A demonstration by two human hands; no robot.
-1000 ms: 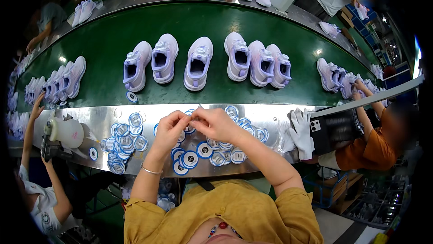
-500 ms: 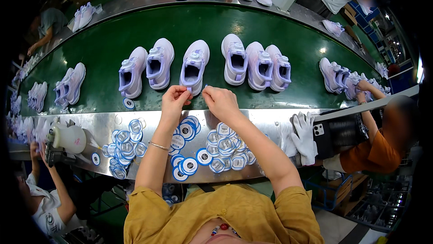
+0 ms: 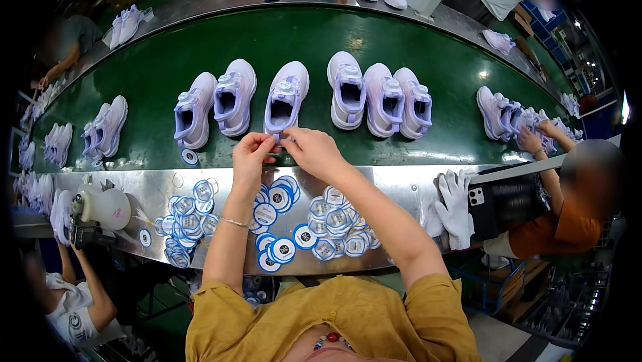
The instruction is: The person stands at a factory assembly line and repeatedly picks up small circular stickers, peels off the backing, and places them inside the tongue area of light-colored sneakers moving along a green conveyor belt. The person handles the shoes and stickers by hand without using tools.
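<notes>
A pale lavender sneaker (image 3: pixel 287 88) with a round dial on its tongue stands on the green belt, heel toward me. At its heel, my left hand (image 3: pixel 254 156) pinches the lavender pull tab. My right hand (image 3: pixel 314 153) comes in from the right, its fingers closed and meeting the left fingertips there. Whatever small thing sits between the right fingertips is hidden. Below my hands, round blue-rimmed tags (image 3: pixel 282 250) lie loose on the metal ledge. Piles of similar tags in clear wrapping (image 3: pixel 190 218) lie left and right of my forearms.
More sneakers (image 3: pixel 234 94) line the green belt (image 3: pixel 267 31) on both sides. A white bottle with a sprayer (image 3: pixel 105 208) stands left on the ledge (image 3: pixel 394 181). White gloves (image 3: pixel 455 208) and a phone (image 3: pixel 476 196) lie right. Other people work at both sides and across.
My right hand has moved left to the sneaker's heel, and its fingertips now meet those of my left hand. The left hand keeps its pinch at the tab.
</notes>
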